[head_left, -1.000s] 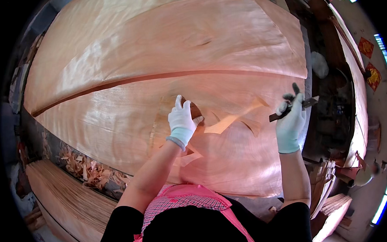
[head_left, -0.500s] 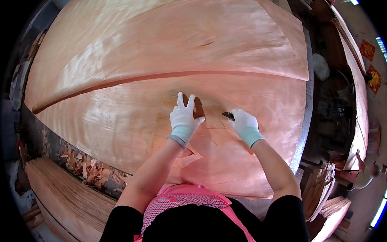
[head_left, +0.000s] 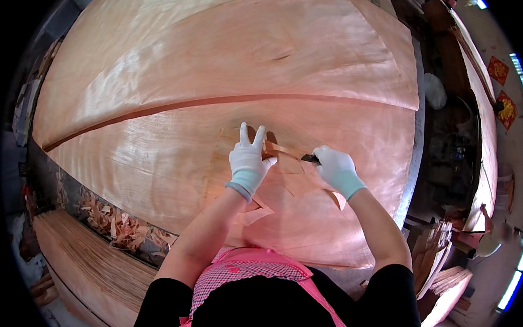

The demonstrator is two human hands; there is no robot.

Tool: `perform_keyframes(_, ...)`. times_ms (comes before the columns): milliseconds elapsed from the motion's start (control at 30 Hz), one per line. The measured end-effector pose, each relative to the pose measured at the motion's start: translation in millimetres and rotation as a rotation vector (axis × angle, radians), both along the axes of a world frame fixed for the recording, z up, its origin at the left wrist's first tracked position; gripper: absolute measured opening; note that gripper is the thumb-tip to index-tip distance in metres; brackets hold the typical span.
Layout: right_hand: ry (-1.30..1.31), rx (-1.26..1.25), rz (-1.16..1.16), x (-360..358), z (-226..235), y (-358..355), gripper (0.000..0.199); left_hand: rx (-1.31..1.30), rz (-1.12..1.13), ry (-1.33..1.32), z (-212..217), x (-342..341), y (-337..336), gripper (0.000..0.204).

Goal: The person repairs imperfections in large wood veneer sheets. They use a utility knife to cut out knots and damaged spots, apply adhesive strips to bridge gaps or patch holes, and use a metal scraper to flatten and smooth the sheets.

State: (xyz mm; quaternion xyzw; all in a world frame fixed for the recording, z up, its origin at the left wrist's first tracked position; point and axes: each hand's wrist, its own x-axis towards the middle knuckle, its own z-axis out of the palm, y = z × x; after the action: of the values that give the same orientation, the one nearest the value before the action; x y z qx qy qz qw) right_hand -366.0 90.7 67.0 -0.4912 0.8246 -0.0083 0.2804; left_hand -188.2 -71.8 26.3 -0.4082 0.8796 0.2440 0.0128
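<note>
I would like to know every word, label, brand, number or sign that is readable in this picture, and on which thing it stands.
No text is readable.
Upper red-and-gold diamond on the wall: gold marks, too small to tell if they are writing.
Lower red-and-gold diamond: the same.
Wood sheet, dark tool in the right hand, pink apron: no lettering that I can make out.

The left forearm (head_left: 206,233) leaned right over the near edge of the surface (head_left: 157,177); the left hand (head_left: 249,157) lay palm down, two fingers (head_left: 244,135) parted toward the far edge, thumb (head_left: 270,162) out rightward. The right forearm (head_left: 381,228) slanted left from the near right corner, the right hand (head_left: 335,166) curled closed, its back up.
</note>
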Motion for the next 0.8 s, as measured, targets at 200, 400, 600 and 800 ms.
perform_keyframes(200,-0.533,0.177,-0.020,30.6,37.6,-13.8,0.029,0.030,-0.028,-0.039,-6.8,3.4,-3.4,0.064)
perform_keyframes(400,-0.377,-0.167,-0.039,30.1,-23.7,-28.5,0.036,0.007,-0.013,-0.032,-5.9,-0.7,-0.4,0.063)
perform_keyframes(600,-0.311,-0.057,-0.027,31.6,-27.8,-37.9,0.038,-0.006,-0.239,0.011,4.6,24.9,-22.3,0.037)
perform_keyframes(800,-0.461,0.078,-0.125,12.9,-29.3,-47.3,0.028,-0.211,-0.368,-0.021,110.3,124.9,-28.1,0.011)
